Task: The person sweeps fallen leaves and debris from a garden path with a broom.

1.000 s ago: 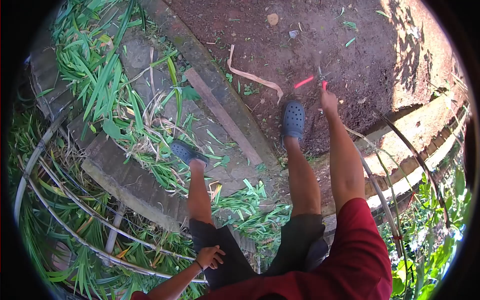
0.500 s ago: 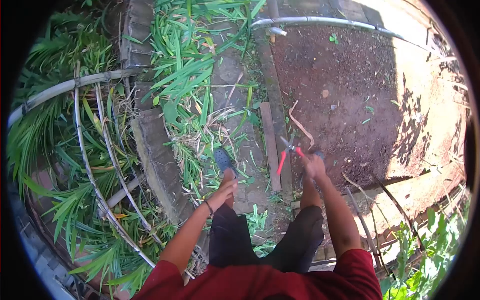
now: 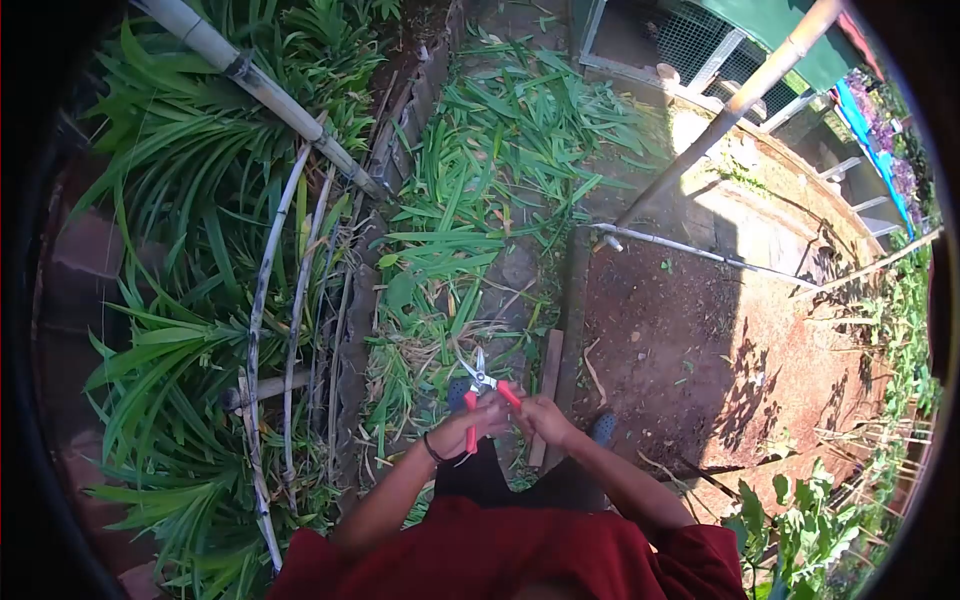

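Via head cam I see red-handled shears (image 3: 481, 379), blades apart, out over a dark clog (image 3: 457, 391) & strewn green leaves (image 3: 480, 180); R hand (image 3: 543, 418) curled round one handle (image 3: 508, 392), L hand (image 3: 488, 413) part-curled at the other, can't tell if gripping or just touching; plank (image 3: 550, 372) lies R of the shears, w/ brown soil (image 3: 655, 340) beyond

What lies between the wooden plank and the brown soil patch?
In the head view, a narrow strip of edging runs between the plank and the soil.
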### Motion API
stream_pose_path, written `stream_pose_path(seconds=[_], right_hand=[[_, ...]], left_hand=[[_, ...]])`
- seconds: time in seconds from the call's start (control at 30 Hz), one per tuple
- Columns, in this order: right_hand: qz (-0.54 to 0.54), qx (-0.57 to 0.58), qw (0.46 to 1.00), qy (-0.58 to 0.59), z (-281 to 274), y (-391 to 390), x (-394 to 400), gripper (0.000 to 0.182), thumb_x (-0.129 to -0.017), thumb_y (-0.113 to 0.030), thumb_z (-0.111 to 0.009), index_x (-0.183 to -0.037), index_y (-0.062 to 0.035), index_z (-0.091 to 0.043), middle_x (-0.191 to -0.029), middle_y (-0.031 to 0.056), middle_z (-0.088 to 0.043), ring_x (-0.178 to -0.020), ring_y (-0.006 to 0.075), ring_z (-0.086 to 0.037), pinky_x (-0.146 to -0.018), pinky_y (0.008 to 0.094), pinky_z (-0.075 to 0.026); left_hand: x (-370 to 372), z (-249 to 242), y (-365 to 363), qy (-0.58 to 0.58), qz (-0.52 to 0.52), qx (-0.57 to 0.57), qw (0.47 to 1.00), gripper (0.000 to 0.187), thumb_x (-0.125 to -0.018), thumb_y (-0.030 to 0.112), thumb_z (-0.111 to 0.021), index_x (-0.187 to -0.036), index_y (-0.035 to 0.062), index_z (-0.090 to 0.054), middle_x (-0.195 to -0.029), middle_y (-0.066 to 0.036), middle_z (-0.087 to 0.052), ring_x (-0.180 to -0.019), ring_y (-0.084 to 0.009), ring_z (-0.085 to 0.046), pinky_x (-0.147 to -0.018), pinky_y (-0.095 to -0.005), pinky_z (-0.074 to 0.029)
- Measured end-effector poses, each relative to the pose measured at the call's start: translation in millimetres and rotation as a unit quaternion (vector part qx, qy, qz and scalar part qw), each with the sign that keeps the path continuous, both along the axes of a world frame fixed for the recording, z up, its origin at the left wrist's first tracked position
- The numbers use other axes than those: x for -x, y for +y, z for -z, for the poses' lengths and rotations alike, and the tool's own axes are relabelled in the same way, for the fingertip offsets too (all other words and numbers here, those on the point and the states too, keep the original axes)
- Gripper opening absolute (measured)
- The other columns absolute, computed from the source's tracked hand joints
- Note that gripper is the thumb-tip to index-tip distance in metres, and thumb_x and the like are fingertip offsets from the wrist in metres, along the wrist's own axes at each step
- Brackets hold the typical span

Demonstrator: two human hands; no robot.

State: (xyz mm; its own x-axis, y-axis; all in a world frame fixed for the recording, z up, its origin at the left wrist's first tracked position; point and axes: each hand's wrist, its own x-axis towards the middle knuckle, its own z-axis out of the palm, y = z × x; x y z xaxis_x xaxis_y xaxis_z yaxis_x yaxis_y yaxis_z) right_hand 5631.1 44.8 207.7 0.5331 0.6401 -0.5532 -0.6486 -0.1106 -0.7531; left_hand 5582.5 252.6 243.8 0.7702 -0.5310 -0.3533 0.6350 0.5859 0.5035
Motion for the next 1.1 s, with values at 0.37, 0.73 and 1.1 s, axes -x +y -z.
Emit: stream_pose_path(seconds=[0.37, 0.73, 1.1], right_hand=[[-0.058, 0.057, 0.996, -0.042, -118.0, 170.8, 16.9, 0.034, -0.096, -0.030, -0.057, -0.112, 0.0001, -0.057, -0.101, 0.0076, -0.059, -0.083, 0.0134, -0.059, -0.073, 0.0283, -0.051], [0.089, 0.151, 0.950, -0.260, -181.8, 168.9, -26.8, 0.093, -0.081, -0.036, -0.080, -0.150, -0.0060, -0.025, -0.136, 0.0193, -0.039, -0.106, 0.0286, -0.059, -0.088, 0.0368, -0.053], [0.149, 0.010, 0.961, -0.235, -187.9, 132.3, -229.4, 0.036, -0.096, -0.013, -0.062, -0.130, -0.0033, -0.057, -0.109, 0.0059, -0.065, -0.098, 0.0106, -0.060, -0.090, 0.0281, -0.048]], left_hand=[[12.1, -67.2, 143.8, 0.079, -0.305, 0.033, 0.949, 0.018, -0.095, 0.013, -0.052, -0.113, 0.0085, -0.053, -0.108, -0.008, -0.061, -0.116, -0.0275, -0.057, -0.101, -0.0443, -0.045], [-97.8, -81.6, 116.3, -0.009, -0.366, -0.127, 0.922, 0.010, -0.092, 0.004, -0.052, -0.100, 0.0106, -0.052, -0.095, -0.005, -0.059, -0.085, -0.0188, -0.062, -0.080, -0.0354, -0.052], [-306.4, -107.0, 77.2, 0.023, -0.347, -0.046, 0.937, 0.008, -0.088, 0.006, -0.051, -0.094, 0.0113, -0.050, -0.085, -0.003, -0.053, -0.072, -0.0152, -0.054, -0.074, -0.0340, -0.046]])
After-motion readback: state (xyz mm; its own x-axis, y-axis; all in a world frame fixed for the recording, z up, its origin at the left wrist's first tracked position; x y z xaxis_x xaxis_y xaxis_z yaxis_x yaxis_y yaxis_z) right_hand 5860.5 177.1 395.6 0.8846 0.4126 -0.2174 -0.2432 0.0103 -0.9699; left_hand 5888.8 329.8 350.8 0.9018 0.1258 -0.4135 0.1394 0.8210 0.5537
